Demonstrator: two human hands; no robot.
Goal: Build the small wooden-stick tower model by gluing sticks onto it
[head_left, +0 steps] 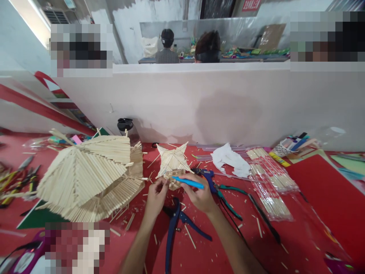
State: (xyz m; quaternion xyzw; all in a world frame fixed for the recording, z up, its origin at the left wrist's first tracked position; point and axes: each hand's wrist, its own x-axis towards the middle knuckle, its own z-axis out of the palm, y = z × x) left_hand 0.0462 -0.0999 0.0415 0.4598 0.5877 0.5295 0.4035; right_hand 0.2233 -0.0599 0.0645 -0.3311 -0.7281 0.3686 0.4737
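With the thumb and fingers of the left hand (157,193) pressed together, at the near left edge of the small pale-wood stick model with a pointed, star-like roof (172,160); too small to tell whether pinching a piece. With the right hand (199,195), gripping the bright blue plastic pen-shaped tool (190,183), tip angled leftward to the model's near side. In the far middle of the red tabletop (222,245), short of the pale upright partition (168,99).

To the left, hemmed in by the large layered pale-wood stick model (82,175), with stick ends jutting toward the small one across a narrow strip. Just beside the right hand, tight against the blue tool with a black nozzle (209,179) and the green-handled metal pliers (232,205). Between the forearms, crowded by the open dark-blue-handled cutter (173,228). Farther right, bounded by the crumpled white tissue (230,161), the clear-wrapped bundles of wooden sticks (270,188) and the straight edge of the flat red sheet (327,198). More open toward the near right, beyond the right forearm, over red surface strewn with pale wood scraps (259,227).
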